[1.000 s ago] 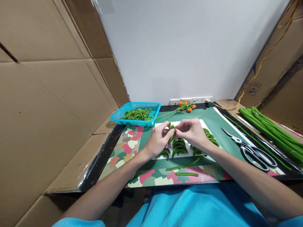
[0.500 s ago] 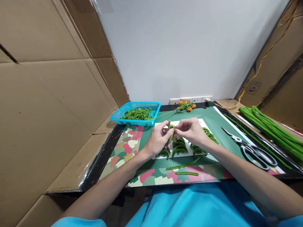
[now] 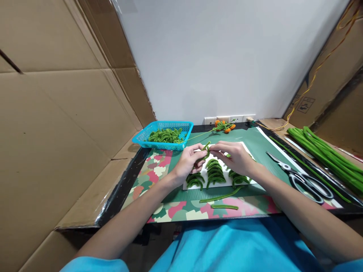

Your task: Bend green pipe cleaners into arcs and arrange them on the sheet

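Between my two hands is a short green pipe cleaner (image 3: 208,149), bent, its upper tip pointing up and to the right. My left hand (image 3: 193,160) pinches it between thumb and fingers. The fingertips of my right hand (image 3: 233,154) are closed on its right side. Below them lies a white sheet (image 3: 205,184) with curved green pipe cleaner pieces (image 3: 215,173) stacked in rows. A longer green strip (image 3: 221,196) and a short straight strip (image 3: 224,206) rest on the mat nearer to me.
Behind my left hand stands a blue basket (image 3: 163,145) of green leaf-like pieces. An orange-flowered stem (image 3: 225,126) lies at the back. Scissors (image 3: 300,177) lie on the right, beside a bundle of long green pipe cleaners (image 3: 326,158). Cardboard walls (image 3: 70,124) flank the table.
The pipe cleaner's tip has turned from upright to slanting right. My right hand has shifted slightly right and its wrist has turned, uncovering more of the rows on the sheet.
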{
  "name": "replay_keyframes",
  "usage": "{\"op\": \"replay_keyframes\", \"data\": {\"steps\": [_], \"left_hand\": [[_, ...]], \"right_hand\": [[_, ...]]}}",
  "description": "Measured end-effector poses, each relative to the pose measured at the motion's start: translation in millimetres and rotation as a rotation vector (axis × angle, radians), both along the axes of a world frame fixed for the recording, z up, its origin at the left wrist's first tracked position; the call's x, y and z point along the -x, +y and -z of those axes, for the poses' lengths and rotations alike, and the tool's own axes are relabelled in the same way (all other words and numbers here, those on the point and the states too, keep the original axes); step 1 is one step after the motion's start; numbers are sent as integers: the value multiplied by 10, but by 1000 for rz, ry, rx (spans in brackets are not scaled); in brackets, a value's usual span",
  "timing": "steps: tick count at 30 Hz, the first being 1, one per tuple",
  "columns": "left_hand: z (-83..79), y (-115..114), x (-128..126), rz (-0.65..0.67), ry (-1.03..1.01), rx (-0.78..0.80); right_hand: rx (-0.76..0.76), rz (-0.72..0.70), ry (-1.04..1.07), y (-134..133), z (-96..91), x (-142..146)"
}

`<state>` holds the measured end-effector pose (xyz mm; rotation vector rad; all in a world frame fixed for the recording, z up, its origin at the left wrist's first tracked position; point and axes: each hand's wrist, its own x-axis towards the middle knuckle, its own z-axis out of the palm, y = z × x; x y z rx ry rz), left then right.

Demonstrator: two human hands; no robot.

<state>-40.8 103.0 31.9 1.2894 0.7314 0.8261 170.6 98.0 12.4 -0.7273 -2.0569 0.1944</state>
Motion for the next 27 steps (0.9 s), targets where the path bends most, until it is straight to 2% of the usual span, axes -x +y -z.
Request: {"op": "replay_keyframes", "data": {"steps": [5, 9, 13, 19, 22, 27], "left_hand": [[-21, 2, 6, 70, -39, 129], [-15, 7, 20, 126, -45, 142], [-13, 10, 35, 166, -49, 165], [-43, -10, 40, 193, -76, 150], [-66, -28, 48, 191, -64, 145], [-79, -32, 64, 188, -79, 107]], "right_hand": [[-34, -5, 37, -23, -12, 14], [6, -1, 74, -47, -22, 42], [-39, 25, 63, -65, -18, 61], [-118, 20, 76, -112, -16, 95], [-119, 42, 71, -127, -12, 114], [-99, -6, 105, -102, -31, 114]]}}
